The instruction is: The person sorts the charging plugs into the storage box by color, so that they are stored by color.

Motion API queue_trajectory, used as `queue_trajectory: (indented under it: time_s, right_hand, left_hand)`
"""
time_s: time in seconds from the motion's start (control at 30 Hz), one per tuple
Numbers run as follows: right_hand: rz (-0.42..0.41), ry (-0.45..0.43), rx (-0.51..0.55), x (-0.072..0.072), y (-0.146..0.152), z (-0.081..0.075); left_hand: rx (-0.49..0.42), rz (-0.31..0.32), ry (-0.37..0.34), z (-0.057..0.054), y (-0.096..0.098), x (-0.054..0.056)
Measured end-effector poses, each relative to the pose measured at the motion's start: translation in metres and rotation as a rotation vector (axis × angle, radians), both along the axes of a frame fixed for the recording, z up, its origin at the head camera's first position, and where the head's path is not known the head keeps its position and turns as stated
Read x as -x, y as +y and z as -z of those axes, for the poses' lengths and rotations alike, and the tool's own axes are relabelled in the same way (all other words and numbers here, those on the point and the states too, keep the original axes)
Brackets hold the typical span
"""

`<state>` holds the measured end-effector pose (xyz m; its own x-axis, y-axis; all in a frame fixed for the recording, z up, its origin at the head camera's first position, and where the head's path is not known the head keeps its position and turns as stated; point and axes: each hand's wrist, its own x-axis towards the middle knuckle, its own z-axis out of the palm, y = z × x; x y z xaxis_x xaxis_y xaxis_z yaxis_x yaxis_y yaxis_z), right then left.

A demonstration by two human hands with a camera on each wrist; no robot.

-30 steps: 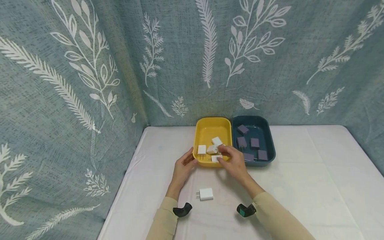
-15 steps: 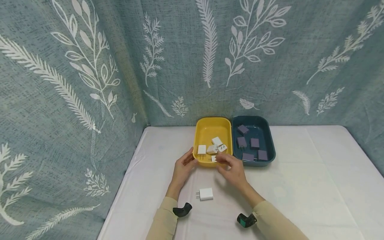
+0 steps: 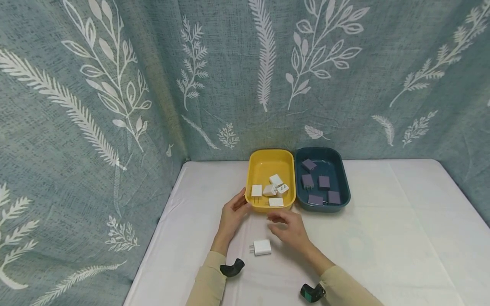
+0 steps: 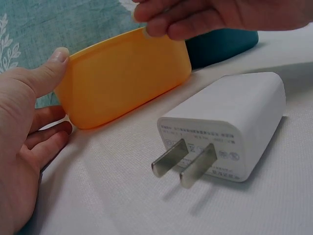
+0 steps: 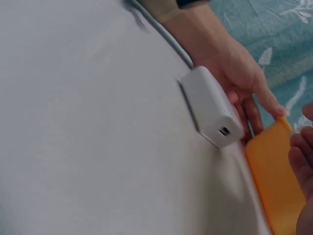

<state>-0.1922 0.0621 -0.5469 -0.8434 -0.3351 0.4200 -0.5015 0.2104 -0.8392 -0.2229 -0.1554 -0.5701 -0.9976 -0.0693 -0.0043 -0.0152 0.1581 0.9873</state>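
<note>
A white charger plug [image 3: 262,247] lies on the white cloth between the forearms, its two flat prongs pointing left. In the left wrist view the prong face of this charger [image 4: 222,122] is close up. My left hand [image 3: 232,216] holds the near left corner of the yellow tray [image 3: 254,165], thumb at the rim and fingers against the outside. My right hand [image 3: 290,229] hovers in front of that tray, loosely bent, with nothing in its fingers. Several white chargers [image 3: 276,202] lie inside the yellow tray, some leaning on each other.
A dark blue tray [image 3: 342,170] stands against the yellow one on its right. Several purple chargers [image 3: 323,182] lie in it. A patterned curtain [image 3: 229,76] hangs right behind both trays and along the left side of the table.
My right hand has let go of a white charger in the yellow tray and drawn back toward me, out over the cloth. The left hand stays at the tray corner.
</note>
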Motion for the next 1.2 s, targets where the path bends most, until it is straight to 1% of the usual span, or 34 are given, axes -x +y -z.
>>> queue_trajectory:
  time_s: [0.13,0.3,0.47,0.7,0.73,0.77,0.8,0.97,1.0,1.03,1.2]
  right_hand:
    - [-0.051,-0.026,-0.004,-0.007,-0.001,0.006]
    - [-0.070,-0.029,-0.010,-0.014,-0.003,0.011]
    - [-0.097,-0.057,-0.030,-0.018,-0.002,0.014]
    - [-0.129,-0.110,-0.067,-0.022,0.002,0.015]
    - [-0.131,-0.114,-0.071,-0.022,0.002,0.016]
    - [-0.136,-0.114,-0.074,-0.023,0.003,0.016]
    - [-0.141,-0.114,-0.077,-0.023,0.003,0.017]
    - [-0.186,-0.153,-0.069,-0.033,0.003,-0.003]
    - [-0.193,-0.163,-0.069,-0.035,0.003,-0.005]
    - [-0.198,-0.171,-0.068,-0.036,0.003,-0.006]
    - [-0.189,-0.160,-0.094,-0.030,0.004,0.021]
  left_hand:
    - [-0.010,-0.008,0.022,0.001,0.001,-0.001]
    - [-0.008,-0.012,0.039,0.000,0.001,0.000]
    - [-0.011,-0.014,0.032,0.000,0.002,0.000]
    - [-0.013,-0.005,0.031,0.001,0.001,0.000]
    - [-0.015,-0.003,0.021,0.001,0.001,0.000]
    - [-0.013,0.002,0.010,0.000,0.001,0.000]
    - [-0.009,0.007,0.008,-0.005,0.002,-0.002]
    - [-0.002,0.031,-0.004,-0.027,0.005,-0.011]
    - [-0.002,0.031,0.005,-0.030,0.005,-0.013]
    - [-0.004,0.033,0.004,-0.030,0.005,-0.013]
    - [-0.021,0.032,0.006,-0.029,0.005,-0.012]
